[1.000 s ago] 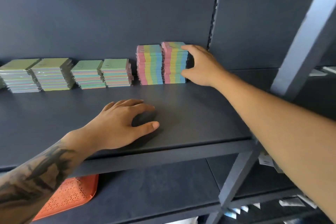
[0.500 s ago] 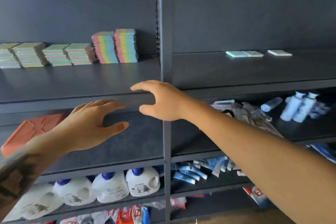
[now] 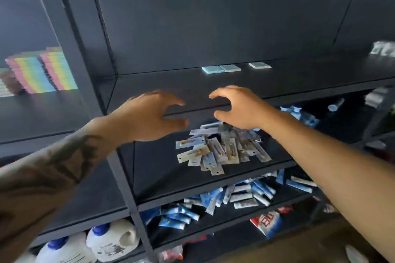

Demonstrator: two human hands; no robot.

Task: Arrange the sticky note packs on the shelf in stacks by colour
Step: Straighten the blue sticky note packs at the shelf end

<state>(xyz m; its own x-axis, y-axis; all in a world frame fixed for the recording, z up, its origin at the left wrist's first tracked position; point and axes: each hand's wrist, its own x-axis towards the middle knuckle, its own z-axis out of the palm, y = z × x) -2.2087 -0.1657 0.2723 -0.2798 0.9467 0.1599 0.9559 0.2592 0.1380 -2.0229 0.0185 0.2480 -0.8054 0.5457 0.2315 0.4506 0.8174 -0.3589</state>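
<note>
Neither grip holds anything: the left hand (image 3: pixel 147 116) and the right hand (image 3: pixel 237 109) hover side by side in front of the edge of the upper shelf (image 3: pixel 171 85), fingers spread and loosely curved, thumbs turned toward each other with a gap between them. Both palms face down and forward. The left forearm, tattooed, enters from the lower left; the right forearm enters from the lower right.

Three loose sticky note packs (image 3: pixel 229 68), pale blue-green, lie flat in a row toward the back of that shelf, beyond and slightly right of the grips, well apart from the fingers. Two of them touch or nearly touch; the third sits just to the right. In the bay to the left, past the upright post (image 3: pixel 70 53), two rainbow-striped stacks (image 3: pixel 42 72) stand side by side; further packs at the far left edge are too blurred to identify by colour.

On the shelf below the hands lies a loose pile of flat carded packets (image 3: pixel 215 147), partly hidden by the right hand. The next shelf down carries scattered blue-and-white tubes (image 3: pixel 230 198). At the bottom left stand white jugs with blue caps (image 3: pixel 106 241).
</note>
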